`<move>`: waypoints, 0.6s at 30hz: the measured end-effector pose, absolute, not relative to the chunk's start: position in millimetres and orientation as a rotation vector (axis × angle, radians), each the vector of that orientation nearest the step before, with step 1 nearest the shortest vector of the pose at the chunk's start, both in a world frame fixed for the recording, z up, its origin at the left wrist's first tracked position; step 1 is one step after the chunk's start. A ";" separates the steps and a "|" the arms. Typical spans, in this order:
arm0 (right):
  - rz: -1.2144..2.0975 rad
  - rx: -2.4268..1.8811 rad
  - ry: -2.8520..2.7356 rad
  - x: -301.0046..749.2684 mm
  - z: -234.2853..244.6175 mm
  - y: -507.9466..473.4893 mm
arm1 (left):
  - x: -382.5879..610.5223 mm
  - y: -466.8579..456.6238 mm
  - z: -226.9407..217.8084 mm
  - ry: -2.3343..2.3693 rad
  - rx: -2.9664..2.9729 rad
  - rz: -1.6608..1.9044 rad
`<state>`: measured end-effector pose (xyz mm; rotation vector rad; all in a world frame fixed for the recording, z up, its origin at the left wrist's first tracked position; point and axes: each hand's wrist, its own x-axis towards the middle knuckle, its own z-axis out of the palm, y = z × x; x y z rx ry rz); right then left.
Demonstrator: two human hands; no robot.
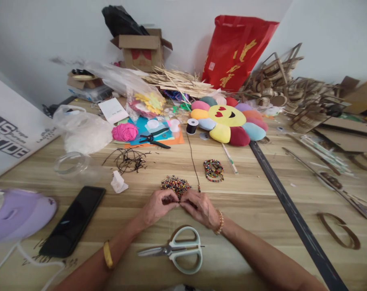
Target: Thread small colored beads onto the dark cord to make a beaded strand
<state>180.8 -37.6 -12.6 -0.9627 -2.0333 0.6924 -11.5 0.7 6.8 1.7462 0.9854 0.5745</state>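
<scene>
Left hand (155,207), right hand (200,207) at the beads (175,186) (scissors (177,250) near)

Matt wooden table (256,194), glossy beads (175,185), plush cloth flower pillow (225,123).

Wood-grain table (247,194), pretty cluttered tbh. The bead pile (175,186) is taken as ref pt. White-handled scissors (177,250) are laid just in front of it, on the near side. A black phone (72,220) is seen off to its left, w/ a crumpled tissue (119,182) btw them. A bead bracelet (213,169) is set just right of it. A flower cushion (227,123) and thread spool (192,126) are parked well behind it.
</scene>
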 end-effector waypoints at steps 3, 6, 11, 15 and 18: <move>0.706 -0.951 -2.040 181.0 -11.6 -37.6 | -11.3 1.1 9.0 0.980 1.803 0.571; 0.709 -0.929 -2.044 180.7 -9.4 -37.4 | -11.2 1.2 10.0 0.977 1.851 0.573; 0.694 -0.911 -2.040 179.3 -5.9 -37.5 | -12.0 1.1 6.5 0.968 1.909 0.568; 0.682 -0.925 -2.045 178.7 -5.4 -37.9 | -11.7 0.8 3.0 0.967 1.908 0.569; 0.680 -0.932 -2.051 178.7 -6.3 -38.6 | -11.0 0.3 3.0 0.957 1.903 0.570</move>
